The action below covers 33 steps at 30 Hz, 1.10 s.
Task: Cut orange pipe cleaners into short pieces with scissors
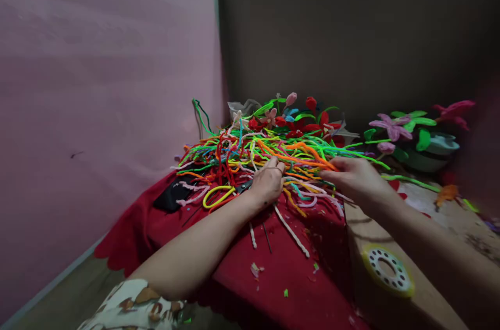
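A big tangled heap of fuzzy pipe cleaners (pixel 219 155) in many colours lies on the red cloth (pixel 265 278). My right hand (pixel 359 179) pinches the end of an orange pipe cleaner (pixel 299 149) at the heap's right side. My left hand (pixel 269 182) is on the near edge of the heap, its fingers curled down among the strands; what they hold, if anything, is hidden. Just left of it lie scissors with yellow handles (pixel 205 200), partly covered. Two pale pipe cleaners, one of them a long white pipe cleaner (pixel 291 231), extend toward me from beneath my left wrist.
Finished fuzzy flowers (pixel 324 124) stand behind the heap. More pink flowers (pixel 390 126) rise by a pale pot (pixel 433 155) at the right. A roll of tape (pixel 374 262) lies on the tan surface below my right forearm. A pink wall (pixel 117 85) borders the left.
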Available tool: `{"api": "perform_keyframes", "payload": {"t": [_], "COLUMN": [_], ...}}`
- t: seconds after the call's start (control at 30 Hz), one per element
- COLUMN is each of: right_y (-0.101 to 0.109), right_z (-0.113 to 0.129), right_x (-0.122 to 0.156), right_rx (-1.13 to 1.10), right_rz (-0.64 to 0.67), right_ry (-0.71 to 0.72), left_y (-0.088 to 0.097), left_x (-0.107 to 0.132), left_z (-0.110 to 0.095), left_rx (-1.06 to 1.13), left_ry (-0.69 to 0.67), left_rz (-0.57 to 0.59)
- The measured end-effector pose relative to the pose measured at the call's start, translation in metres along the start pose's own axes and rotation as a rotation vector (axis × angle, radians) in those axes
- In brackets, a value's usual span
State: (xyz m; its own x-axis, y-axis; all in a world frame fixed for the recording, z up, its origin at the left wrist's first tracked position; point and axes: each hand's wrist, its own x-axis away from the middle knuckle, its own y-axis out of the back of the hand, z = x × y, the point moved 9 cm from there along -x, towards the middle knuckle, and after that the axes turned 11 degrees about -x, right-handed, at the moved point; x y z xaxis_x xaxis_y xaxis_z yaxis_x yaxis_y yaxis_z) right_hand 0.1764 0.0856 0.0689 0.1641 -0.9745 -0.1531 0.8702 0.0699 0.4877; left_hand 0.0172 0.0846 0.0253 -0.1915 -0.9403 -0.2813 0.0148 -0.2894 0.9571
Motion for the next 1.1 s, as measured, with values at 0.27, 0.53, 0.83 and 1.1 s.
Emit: {"api": "perform_keyframes", "payload": {"t": [0.27,0.53,0.83,1.1], "right_y": [-0.062,-0.076,-0.008,0.049], "right_z": [-0.015,0.006,0.076,0.12], "right_x": [-0.042,-0.03,-0.001,0.052], "right_rx": [0.519,0.804,1.017,0.541], "right_rz": [0.056,0.066,-0.063,-0.229], "right_ry": [0.042,0.157,0.18,0.35], "left_y": [-0.003,-0.017,-0.013,-0.011], "left_x": [-0.002,-0.005,-0.005,-0.013], "left_z": [0.0,0.003,0.003,0.013], "left_rx": [-0.03,-0.022,0.047,0.14], "left_ry": [-0.006,0.006,-0.006,0.003], "left_rz": [0.044,0.134,0.071,0.003]}}
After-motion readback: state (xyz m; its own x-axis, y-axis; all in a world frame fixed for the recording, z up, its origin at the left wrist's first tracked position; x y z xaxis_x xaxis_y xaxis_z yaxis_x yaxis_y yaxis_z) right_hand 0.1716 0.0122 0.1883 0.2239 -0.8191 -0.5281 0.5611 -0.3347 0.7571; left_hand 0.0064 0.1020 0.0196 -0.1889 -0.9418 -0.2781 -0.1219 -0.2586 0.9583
